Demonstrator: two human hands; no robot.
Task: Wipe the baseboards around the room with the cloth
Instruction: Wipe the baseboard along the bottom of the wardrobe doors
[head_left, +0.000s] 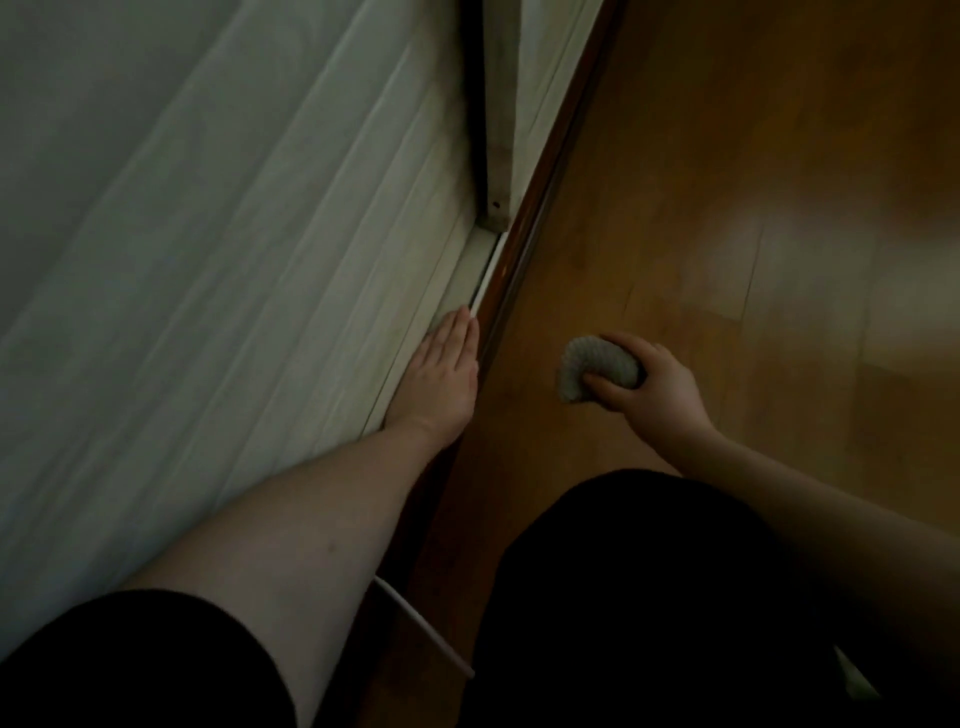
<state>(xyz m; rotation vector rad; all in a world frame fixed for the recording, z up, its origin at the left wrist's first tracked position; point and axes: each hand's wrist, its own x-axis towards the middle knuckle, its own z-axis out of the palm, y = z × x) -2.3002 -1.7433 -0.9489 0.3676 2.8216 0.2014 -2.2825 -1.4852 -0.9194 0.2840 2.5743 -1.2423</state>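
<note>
My left hand (441, 374) lies flat with straight fingers against the foot of the white panelled wall, its fingertips touching the pale baseboard strip (475, 270). A dark brown trim (524, 228) runs along the floor edge right beside it. My right hand (652, 387) grips a folded grey cloth (597, 371) and holds it down on the wooden floor, a short way to the right of the baseboard and apart from it.
A white panelled wall (234, 249) fills the left side, with a dark vertical gap (480, 114) between panels at the top. Glossy wooden floor (727, 208) spreads to the right. My dark-clothed knee (623, 571) is at the bottom, and a thin white strip (421, 623) lies by it.
</note>
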